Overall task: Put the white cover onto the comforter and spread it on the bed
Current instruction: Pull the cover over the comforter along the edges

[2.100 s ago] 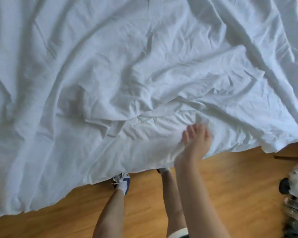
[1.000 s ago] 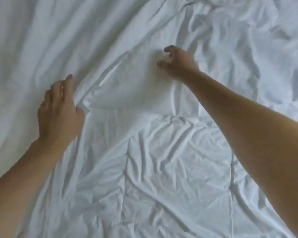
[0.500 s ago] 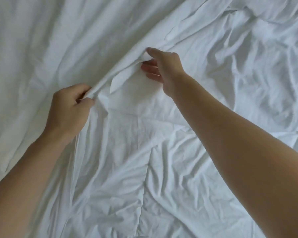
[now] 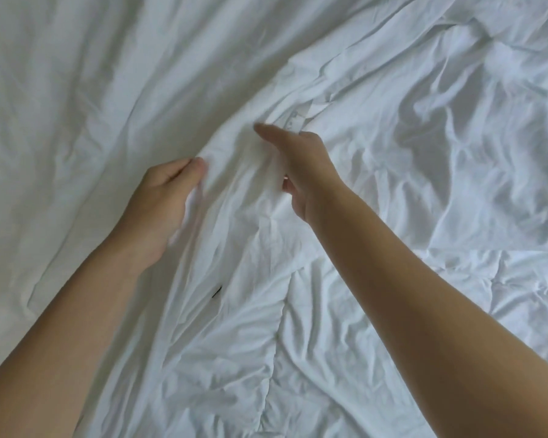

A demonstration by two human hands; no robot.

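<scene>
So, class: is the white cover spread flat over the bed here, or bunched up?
Bunched up. The white cover rises in a creased ridge between the left hand and right hand, both gripping it; wrinkles run everywhere.

rumpled white bedding (image 4: 393, 191) (cover or comforter, hard to tell apart) fills the bed.

1. A small white tag (image 4: 298, 119) is sewn to the white cover (image 4: 377, 90), just at twelve o'clock from the right hand (image 4: 301, 165); it bears faint marks, too blurred to read.
2. No other text, brand or number shows.
</scene>
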